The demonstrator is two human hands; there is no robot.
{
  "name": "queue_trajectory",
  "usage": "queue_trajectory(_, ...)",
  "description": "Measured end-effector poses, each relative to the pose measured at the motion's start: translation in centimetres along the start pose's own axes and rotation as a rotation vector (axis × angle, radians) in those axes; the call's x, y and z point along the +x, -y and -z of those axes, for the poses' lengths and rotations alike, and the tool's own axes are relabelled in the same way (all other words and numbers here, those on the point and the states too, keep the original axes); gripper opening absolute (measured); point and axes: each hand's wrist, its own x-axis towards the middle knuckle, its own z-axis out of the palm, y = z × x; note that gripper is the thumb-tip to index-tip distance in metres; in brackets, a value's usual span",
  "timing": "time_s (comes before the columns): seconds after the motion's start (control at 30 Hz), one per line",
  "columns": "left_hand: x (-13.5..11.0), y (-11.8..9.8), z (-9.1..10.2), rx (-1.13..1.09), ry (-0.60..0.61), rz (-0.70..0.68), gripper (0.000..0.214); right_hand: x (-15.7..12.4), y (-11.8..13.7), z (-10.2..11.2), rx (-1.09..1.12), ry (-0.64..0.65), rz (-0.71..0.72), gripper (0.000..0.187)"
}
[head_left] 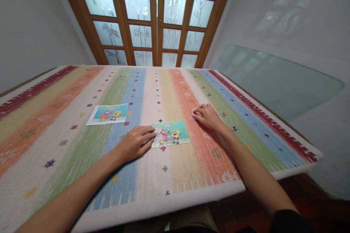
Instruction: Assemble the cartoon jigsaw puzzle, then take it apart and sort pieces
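A small cartoon jigsaw puzzle [172, 134] lies flat near the middle of the striped table cloth [82, 145]. My left hand [135, 143] rests palm down at its left edge, fingers stretched out and touching the puzzle. My right hand [207, 115] lies to the right of the puzzle, fingers curled and pinched on a small pink puzzle piece [194, 110] against the cloth. A printed cartoon picture card [108, 114] sits further left, apart from both hands.
The cloth covers the whole table, whose front edge [164, 207] is close to my body. A wooden door with frosted glass panes [155, 18] stands behind the table. A glass sheet [276, 80] leans on the right wall.
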Motion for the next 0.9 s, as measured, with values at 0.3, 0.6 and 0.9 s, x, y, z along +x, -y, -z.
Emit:
queue_trajectory(0.3, -0.1, 0.1, -0.2, -0.004, 0.006, 0.005, 0.027, 0.7, -0.5, -1.0, 0.173, -0.002, -0.047, 0.015)
queue_trajectory(0.6, 0.0, 0.0, -0.1, 0.027, -0.004, -0.011, 0.026, 0.6, -0.3, -1.0, 0.142, -0.036, -0.085, 0.019)
queue_trajectory(0.9, 0.1, -0.1, -0.1, 0.036, -0.011, -0.016, 0.026, 0.7, 0.0, -1.2, 0.165, -0.032, -0.116, 0.016)
